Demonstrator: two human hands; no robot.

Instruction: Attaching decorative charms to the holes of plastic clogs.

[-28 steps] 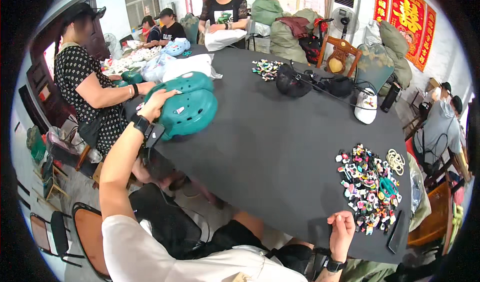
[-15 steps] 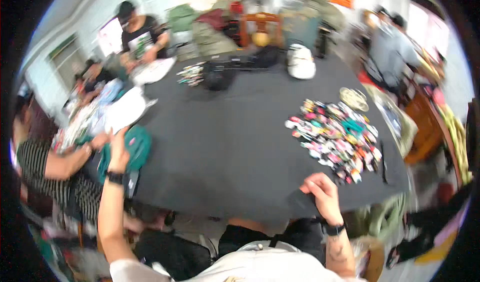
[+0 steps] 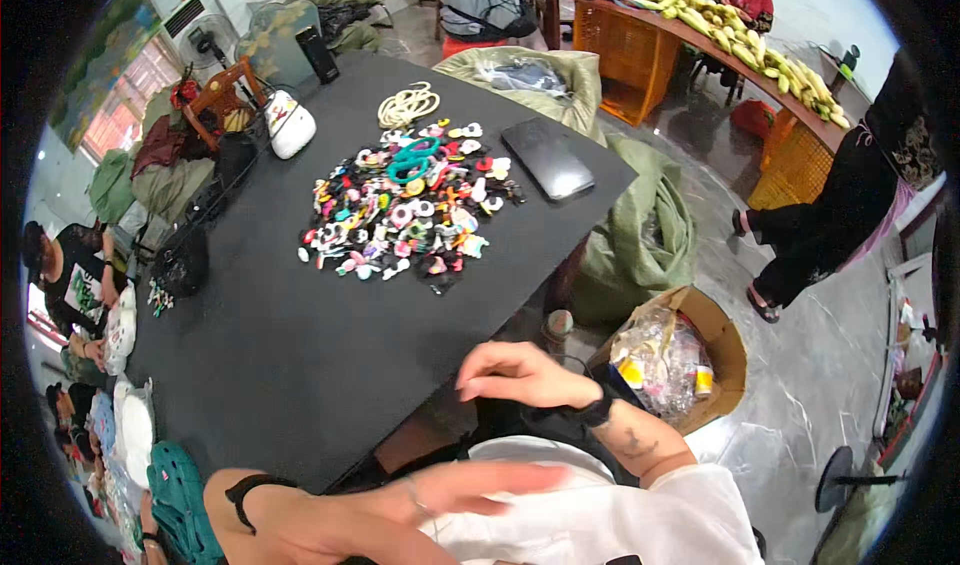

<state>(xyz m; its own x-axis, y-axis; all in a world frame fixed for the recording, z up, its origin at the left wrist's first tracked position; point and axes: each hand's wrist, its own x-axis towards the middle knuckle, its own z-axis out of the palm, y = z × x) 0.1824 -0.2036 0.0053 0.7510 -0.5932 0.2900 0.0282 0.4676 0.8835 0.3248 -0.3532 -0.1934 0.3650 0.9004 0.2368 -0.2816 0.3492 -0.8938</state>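
My left hand sweeps across the front of my white shirt. It is blurred, with its fingers stretched out and nothing in them. Just off the table's near edge is my right hand, its fingers curled in and nothing seen between them. Beyond it, on the black table, lies a heap of small colourful shoe charms. Two teal straps rest on top of the heap. A teal clog with holes is at the lower left, past my left wrist.
A dark flat tablet-like device, a coil of cream cord and a white clog lie on the table. A cardboard box and green sack stand right. Another person walks there; others work left.
My view has swung right, bringing in the box and the far bench. My left hand has come from the teal clog to the front of my shirt. My right hand stays curled.
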